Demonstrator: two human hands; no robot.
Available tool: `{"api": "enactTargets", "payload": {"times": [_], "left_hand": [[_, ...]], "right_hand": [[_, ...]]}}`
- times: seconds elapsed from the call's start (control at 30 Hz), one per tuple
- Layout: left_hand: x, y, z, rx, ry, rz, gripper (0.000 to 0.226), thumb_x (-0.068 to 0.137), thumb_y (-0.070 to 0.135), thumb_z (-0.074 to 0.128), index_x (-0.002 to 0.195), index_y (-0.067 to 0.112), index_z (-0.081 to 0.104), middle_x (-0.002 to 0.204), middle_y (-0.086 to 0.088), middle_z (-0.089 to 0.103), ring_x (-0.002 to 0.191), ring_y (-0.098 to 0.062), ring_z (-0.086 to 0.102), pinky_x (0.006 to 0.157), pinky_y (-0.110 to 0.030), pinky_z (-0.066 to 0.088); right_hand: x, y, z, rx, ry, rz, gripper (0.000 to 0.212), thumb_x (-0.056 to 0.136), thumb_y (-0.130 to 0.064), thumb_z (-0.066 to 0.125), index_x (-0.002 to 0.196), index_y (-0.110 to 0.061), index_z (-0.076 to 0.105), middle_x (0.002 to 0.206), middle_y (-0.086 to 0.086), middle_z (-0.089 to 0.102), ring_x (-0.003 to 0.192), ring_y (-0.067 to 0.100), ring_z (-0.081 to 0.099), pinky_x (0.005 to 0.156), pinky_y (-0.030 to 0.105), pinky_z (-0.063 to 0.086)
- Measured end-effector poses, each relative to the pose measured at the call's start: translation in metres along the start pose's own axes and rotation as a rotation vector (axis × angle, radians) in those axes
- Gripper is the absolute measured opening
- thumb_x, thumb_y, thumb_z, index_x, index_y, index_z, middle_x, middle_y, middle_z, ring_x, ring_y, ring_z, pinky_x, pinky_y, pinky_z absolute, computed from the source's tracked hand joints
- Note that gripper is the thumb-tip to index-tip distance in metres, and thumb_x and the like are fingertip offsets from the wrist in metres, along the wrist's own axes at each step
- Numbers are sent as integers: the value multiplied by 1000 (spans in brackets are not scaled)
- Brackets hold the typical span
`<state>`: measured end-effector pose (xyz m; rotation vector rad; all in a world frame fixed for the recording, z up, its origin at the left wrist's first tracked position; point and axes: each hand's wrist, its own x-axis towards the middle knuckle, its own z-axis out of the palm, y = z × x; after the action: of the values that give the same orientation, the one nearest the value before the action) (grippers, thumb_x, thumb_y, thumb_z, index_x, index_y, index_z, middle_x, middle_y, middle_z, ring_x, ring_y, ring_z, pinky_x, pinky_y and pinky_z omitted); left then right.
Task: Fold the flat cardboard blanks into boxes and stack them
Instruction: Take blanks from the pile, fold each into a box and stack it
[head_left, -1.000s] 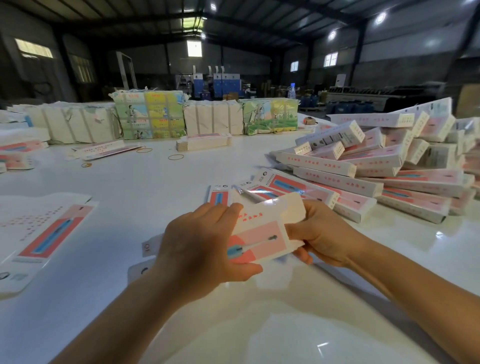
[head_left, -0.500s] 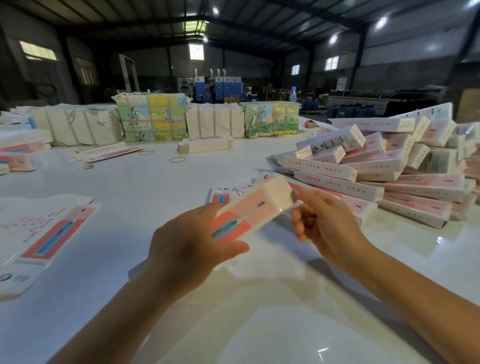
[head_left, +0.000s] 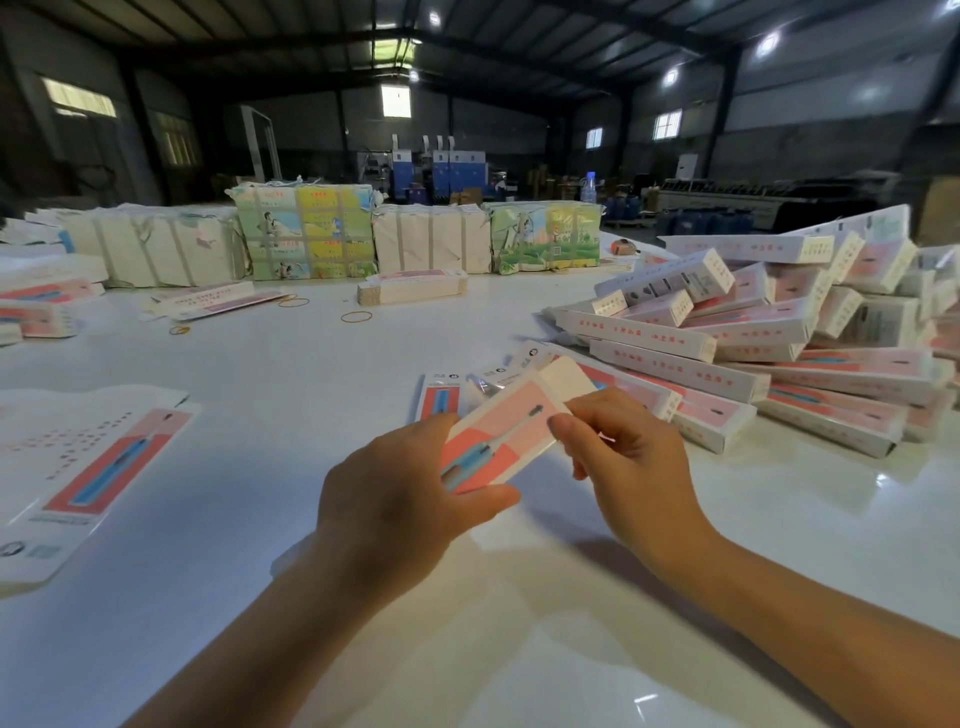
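Note:
I hold a pink and white toothbrush box (head_left: 511, 431) above the white table (head_left: 291, 374), tilted up to the right. My left hand (head_left: 405, 499) grips its lower end, thumb underneath. My right hand (head_left: 623, 457) is at its upper side, fingers curled, thumb tip against the box's edge near the white end flap. A heap of folded boxes (head_left: 753, 332) lies at the right. Flat blanks (head_left: 88, 467) lie at the left, and more blanks (head_left: 441, 395) lie just beyond my hands.
Strapped bundles of white and printed cardboard (head_left: 306, 234) line the table's far edge, with a small stack of blanks (head_left: 410, 288) in front. Rubber bands (head_left: 356, 316) lie scattered mid-table. More flat blanks (head_left: 41, 306) sit at the far left.
The bent blank has become a squared box held higher. My right hand moved from gripping its right end to the upper side near the end flap.

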<state>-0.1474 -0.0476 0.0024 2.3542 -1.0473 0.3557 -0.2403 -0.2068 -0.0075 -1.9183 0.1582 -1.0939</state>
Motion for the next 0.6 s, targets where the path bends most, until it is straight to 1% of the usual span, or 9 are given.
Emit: {"api": "enactTargets", "payload": {"times": [0.07, 0.13, 0.2, 0.27, 0.3, 0.37, 0.43, 0.53, 0.6], "left_hand": [[0, 0, 0, 35, 5, 2, 66, 68, 73, 55, 123, 36, 48, 111, 17, 62, 78, -9, 54, 57, -13, 37], [1, -2, 0, 80, 5, 13, 72, 66, 77, 51, 125, 36, 47, 115, 15, 60, 85, -9, 57, 65, -17, 42], [1, -3, 0, 148, 0, 46, 84, 61, 83, 39, 130, 36, 43, 121, 15, 57, 94, -10, 60, 71, -17, 44], [0, -3, 0, 175, -20, 56, 93, 54, 82, 28, 132, 34, 41, 124, 15, 56, 97, -9, 60, 73, -17, 46], [0, -3, 0, 166, -20, 54, 93, 54, 83, 29, 132, 34, 41, 124, 14, 57, 97, -9, 60, 73, -18, 47], [-1, 0, -1, 157, 31, 68, 84, 63, 82, 43, 132, 33, 43, 120, 12, 59, 95, -10, 61, 73, -21, 48], [-3, 3, -2, 200, 66, 101, 79, 65, 74, 59, 128, 26, 51, 109, 6, 64, 86, -16, 63, 66, -25, 48], [-4, 4, -1, 227, 129, 175, 73, 53, 62, 78, 104, 11, 67, 80, -5, 70, 58, -23, 64, 46, -27, 47], [-4, 7, -2, 207, 123, 146, 73, 57, 64, 74, 109, 14, 65, 84, -3, 69, 64, -22, 64, 51, -27, 49]], "right_hand": [[1, -2, -1, 89, -35, 84, 21, 88, -6, 63, 97, -24, 69, 71, -11, 61, 62, 5, 54, 56, 17, 45], [4, -2, -2, 169, -87, 192, 51, 88, -5, 63, 129, -33, 49, 75, 5, 59, 62, 9, 54, 54, 22, 48], [7, -1, -4, 118, -161, 231, 65, 88, -2, 61, 137, -37, 38, 77, 13, 56, 63, 13, 53, 57, 27, 48], [6, -3, -4, 60, -181, 218, 46, 87, 0, 60, 125, -26, 57, 74, 5, 60, 62, 9, 53, 58, 25, 45], [6, -5, -4, 73, -167, 213, 33, 86, 1, 60, 110, -22, 65, 71, -3, 62, 59, 5, 53, 56, 22, 44], [3, -5, -3, 82, -149, 215, 24, 87, 2, 57, 89, -20, 67, 67, -15, 63, 56, 0, 53, 53, 12, 41], [2, -5, -2, 67, -173, 216, 24, 89, 2, 53, 85, -17, 66, 66, -19, 62, 55, -2, 52, 53, 10, 40], [3, -7, -1, 54, -221, 179, 24, 94, -1, 46, 84, -15, 63, 68, -18, 60, 58, -2, 52, 55, 9, 39], [5, -8, -1, -4, -191, 112, 20, 94, -7, 49, 81, -17, 61, 79, -15, 57, 68, 1, 52, 62, 12, 40]]}}
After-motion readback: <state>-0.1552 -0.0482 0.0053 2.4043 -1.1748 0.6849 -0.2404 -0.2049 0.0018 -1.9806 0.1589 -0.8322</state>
